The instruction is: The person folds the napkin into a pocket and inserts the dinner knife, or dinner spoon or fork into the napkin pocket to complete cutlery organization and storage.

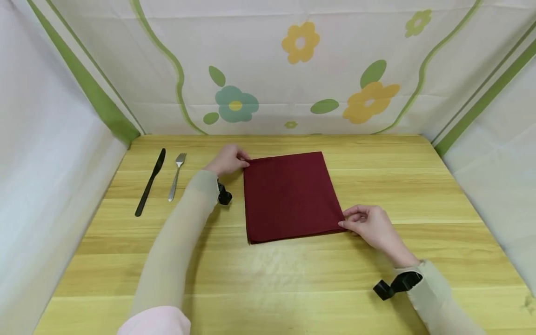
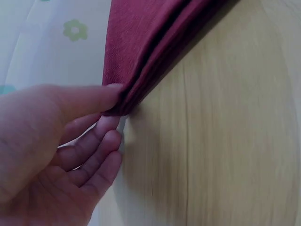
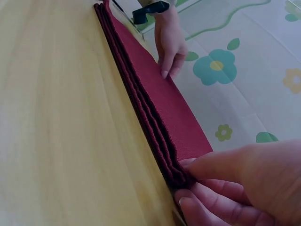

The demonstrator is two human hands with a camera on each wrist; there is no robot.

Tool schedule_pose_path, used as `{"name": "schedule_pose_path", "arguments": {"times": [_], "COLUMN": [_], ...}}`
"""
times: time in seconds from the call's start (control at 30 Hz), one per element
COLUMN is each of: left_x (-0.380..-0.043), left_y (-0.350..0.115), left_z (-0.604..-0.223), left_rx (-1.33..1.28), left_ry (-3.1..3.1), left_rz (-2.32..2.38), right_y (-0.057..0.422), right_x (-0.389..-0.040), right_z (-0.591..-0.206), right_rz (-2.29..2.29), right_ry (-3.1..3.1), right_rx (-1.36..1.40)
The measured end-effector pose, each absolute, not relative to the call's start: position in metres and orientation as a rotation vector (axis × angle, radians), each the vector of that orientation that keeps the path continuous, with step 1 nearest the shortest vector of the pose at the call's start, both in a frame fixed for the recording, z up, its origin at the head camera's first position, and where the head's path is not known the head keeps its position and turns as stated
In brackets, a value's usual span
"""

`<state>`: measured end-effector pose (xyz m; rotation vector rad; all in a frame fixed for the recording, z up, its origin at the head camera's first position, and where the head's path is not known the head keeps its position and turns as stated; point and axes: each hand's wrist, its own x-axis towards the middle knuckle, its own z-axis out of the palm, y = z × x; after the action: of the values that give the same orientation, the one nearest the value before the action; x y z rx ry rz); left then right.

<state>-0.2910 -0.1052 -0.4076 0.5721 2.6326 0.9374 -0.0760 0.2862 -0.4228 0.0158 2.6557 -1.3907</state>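
A dark red cloth napkin point(image 1: 293, 195), folded into a square of several layers, lies on the wooden table. My left hand point(image 1: 228, 159) pinches its far left corner; in the left wrist view the thumb point(image 2: 94, 99) presses on top, with fingers beneath the layers. At the near right corner my right hand point(image 1: 370, 225) pinches the cloth between thumb and fingers. The right wrist view shows the stacked folded edges of the napkin point(image 3: 164, 113) running away from the right hand point(image 3: 240, 188).
Left of the napkin lie a fork point(image 1: 177, 177) and, farther left, a black knife point(image 1: 150, 182). The wooden table point(image 1: 284, 288) meets a white flowered curtain point(image 1: 268, 70) at its back, with white cloth at both sides.
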Motion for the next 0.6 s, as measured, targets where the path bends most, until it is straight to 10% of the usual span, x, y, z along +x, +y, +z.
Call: {"name": "schedule_pose_path", "arguments": {"times": [0.6], "left_x": [-0.259], "left_y": [-0.156], "left_z": [-0.396], "left_rx": [0.455], "left_ry": [2.459], "left_rz": [0.988], "right_y": [0.313], "right_x": [-0.143], "right_z": [-0.418], "right_rz": [-1.301], "right_ry": [2.688], "right_rx": [-0.018]}}
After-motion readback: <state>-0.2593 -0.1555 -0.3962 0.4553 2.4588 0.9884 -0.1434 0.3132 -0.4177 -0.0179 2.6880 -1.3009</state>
